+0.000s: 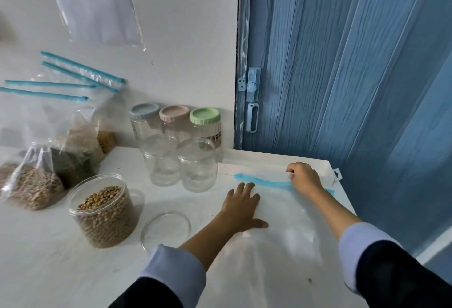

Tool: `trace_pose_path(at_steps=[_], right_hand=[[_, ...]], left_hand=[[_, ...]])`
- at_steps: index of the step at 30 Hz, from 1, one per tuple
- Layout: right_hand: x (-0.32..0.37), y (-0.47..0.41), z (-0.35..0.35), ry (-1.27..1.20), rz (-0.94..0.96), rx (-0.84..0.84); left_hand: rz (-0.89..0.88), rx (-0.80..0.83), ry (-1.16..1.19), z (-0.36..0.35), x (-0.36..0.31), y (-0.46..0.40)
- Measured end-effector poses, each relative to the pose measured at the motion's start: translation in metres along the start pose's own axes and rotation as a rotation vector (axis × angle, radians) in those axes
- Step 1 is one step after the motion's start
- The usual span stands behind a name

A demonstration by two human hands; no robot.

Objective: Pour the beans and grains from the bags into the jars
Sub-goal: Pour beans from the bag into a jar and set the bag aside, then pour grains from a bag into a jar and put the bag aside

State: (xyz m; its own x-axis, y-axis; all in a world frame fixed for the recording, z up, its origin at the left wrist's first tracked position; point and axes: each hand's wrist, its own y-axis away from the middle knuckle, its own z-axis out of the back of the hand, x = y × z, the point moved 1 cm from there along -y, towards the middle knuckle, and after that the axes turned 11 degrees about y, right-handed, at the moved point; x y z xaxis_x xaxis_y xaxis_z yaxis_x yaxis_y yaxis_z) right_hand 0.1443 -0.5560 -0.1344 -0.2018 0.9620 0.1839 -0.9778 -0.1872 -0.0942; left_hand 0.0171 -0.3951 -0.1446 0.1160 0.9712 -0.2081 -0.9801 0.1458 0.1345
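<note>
Empty bag (281, 224) under both hands

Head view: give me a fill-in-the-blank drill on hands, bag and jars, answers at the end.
1. The left hand lies flat on the empty zip bag, its fingers ____.
2. The right hand pinches the bag's ____ zip strip.
3. The bean-filled jar stands with its lid ____.
4. The rearmost jar on the right has a ____ lid.

Answers: straight; blue; off; green
</note>
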Motion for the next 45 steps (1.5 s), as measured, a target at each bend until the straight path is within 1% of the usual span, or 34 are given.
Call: trace_pose_path(at_steps=[2, 4, 8, 10, 14, 16, 17, 19, 20, 23, 25, 28, 30, 32, 34, 37, 41, 43, 45], right_hand=[[-0.007, 0.002, 0.0, -0.004, -0.011, -0.074], [-0.011, 0.004, 0.004, -0.015, -0.02, -0.169], [-0.014, 0.007, 0.021, -0.027, -0.007, -0.406], [-0.015, 0.011, 0.027, -0.056, 0.008, -0.453], [-0.011, 0.028, 0.029, -0.118, 0.048, -0.437], [-0.011, 0.037, 0.02, -0.055, 0.07, -0.358], [-0.011, 0.04, 0.015, -0.017, 0.069, -0.288], [-0.015, 0.045, 0.006, 0.029, 0.032, -0.145], [-0.017, 0.047, 0.004, 0.039, 0.016, -0.101], [-0.017, 0.048, 0.005, 0.053, 0.033, -0.069], [-0.015, 0.049, 0.009, 0.082, 0.065, -0.073], [-0.008, 0.05, 0.016, 0.092, 0.101, -0.151], [0.003, 0.053, 0.023, 0.051, 0.157, -0.251], [0.022, 0.058, 0.03, -0.043, 0.257, -0.354], [0.046, 0.065, 0.036, -0.126, 0.36, -0.388], [0.098, 0.076, 0.037, -0.209, 0.473, -0.302], [0.172, 0.094, 0.022, -0.266, 0.575, -0.021], [0.209, 0.107, 0.013, -0.222, 0.649, 0.141], [0.238, 0.119, 0.003, -0.089, 0.719, 0.289]], left_hand=[[0.02, 0.048, 0.075, -0.005, 0.005, -0.003], [0.036, 0.057, 0.134, -0.01, 0.011, -0.005], [0.029, 0.077, 0.139, -0.009, 0.012, -0.006], [0.032, 0.093, 0.139, -0.006, 0.01, -0.006], [0.033, 0.088, 0.152, -0.004, 0.008, -0.006], [0.034, 0.092, 0.152, -0.005, 0.008, -0.005], [0.035, 0.091, 0.149, -0.004, 0.008, -0.004], [0.033, 0.091, 0.15, -0.004, 0.009, -0.002], [0.032, 0.092, 0.157, -0.004, 0.01, -0.001], [0.038, 0.101, 0.187, -0.006, 0.012, 0.001], [0.045, 0.109, 0.208, -0.008, 0.013, 0.001], [0.04, 0.084, 0.26, -0.006, 0.014, 0.004], [0.005, 0.013, 0.283, 0.001, 0.016, 0.009], [-0.027, -0.069, 0.279, 0.014, 0.02, 0.015], [-0.04, -0.137, 0.257, 0.031, 0.028, 0.023], [-0.021, -0.231, 0.297, 0.062, 0.053, 0.039], [0.03, -0.311, 0.337, 0.101, 0.102, 0.075], [0.049, -0.301, 0.299, 0.115, 0.128, 0.096], [0.061, -0.287, 0.255, 0.126, 0.152, 0.113]])
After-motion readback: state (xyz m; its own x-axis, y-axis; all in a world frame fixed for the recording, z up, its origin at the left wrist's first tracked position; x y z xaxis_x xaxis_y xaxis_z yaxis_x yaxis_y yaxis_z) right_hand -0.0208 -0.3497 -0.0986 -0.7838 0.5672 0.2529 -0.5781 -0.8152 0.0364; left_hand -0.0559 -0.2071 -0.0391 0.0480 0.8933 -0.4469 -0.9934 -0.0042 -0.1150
